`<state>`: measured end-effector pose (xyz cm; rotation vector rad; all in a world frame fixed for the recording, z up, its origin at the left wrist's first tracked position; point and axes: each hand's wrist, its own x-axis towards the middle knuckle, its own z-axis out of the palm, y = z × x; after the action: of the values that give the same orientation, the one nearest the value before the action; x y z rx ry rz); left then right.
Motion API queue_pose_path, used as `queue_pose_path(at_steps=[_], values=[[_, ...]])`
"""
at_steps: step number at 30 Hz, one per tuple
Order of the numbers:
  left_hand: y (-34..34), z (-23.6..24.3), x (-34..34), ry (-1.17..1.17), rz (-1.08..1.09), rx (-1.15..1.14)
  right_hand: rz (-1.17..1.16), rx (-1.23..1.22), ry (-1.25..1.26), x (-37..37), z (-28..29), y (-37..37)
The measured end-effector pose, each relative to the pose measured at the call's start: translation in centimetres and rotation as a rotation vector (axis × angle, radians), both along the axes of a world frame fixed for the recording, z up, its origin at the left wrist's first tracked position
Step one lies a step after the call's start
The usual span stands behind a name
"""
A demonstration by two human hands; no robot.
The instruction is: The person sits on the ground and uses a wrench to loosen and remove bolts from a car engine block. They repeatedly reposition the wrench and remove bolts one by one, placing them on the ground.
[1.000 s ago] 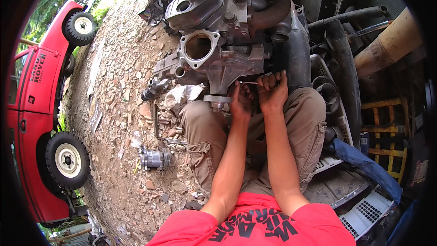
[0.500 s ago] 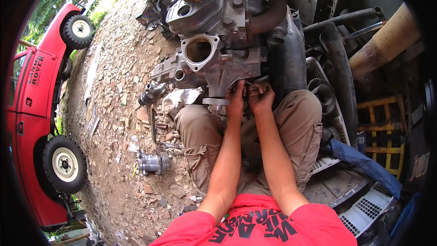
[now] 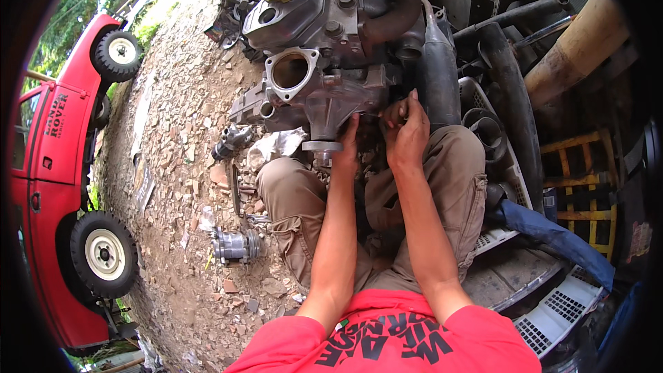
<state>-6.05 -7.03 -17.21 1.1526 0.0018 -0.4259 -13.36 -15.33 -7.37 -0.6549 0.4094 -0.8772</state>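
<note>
A greasy grey engine [image 3: 324, 27] stands on the ground in front of my bent knees. It has a round open port [image 3: 290, 72] and a small round flange [image 3: 322, 146] at its lower front. My left hand [image 3: 347, 144] reaches up under the casting beside that flange, and its fingertips are hidden. My right hand [image 3: 407, 131] rests against the engine's lower right edge with its fingers bent and pinched together. What they pinch is hidden. The two hands are about a hand's width apart.
A red off-road vehicle [image 3: 62, 138] with a pale wheel [image 3: 103, 254] stands on the left. Loose metal parts [image 3: 235, 245] lie on the stony ground. Black pipes [image 3: 511, 97], a yellow frame [image 3: 573, 186], white grilles [image 3: 552, 314] and blue cloth [image 3: 552, 235] crowd the right.
Both hands stay at the engine's lower edge and have shifted slightly. A thin rod seen between them a second ago no longer shows. My head has moved, so the engine looks closer.
</note>
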Motion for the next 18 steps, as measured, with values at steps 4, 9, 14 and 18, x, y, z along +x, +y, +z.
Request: queue_pose_path(at_steps=[4, 9, 14, 18], values=[[0.0, 1.7, -1.5, 0.092, -0.049, -0.092, 0.034, 0.043, -0.146, -0.4, -0.1, -0.1], [0.1, 0.7, -2.3, -0.031, -0.145, -0.199, -0.008, 0.056, -0.076, -0.1, 0.1, 0.1], [-0.8, -0.6, -4.0, 0.009, -0.169, -0.171, -0.009, 0.049, -0.081, 0.0, 0.0, 0.2], [-1.3, 0.8, -2.9, 0.036, -0.011, -0.257, -0.003, 0.099, -0.101, 0.3, 0.4, -0.7]])
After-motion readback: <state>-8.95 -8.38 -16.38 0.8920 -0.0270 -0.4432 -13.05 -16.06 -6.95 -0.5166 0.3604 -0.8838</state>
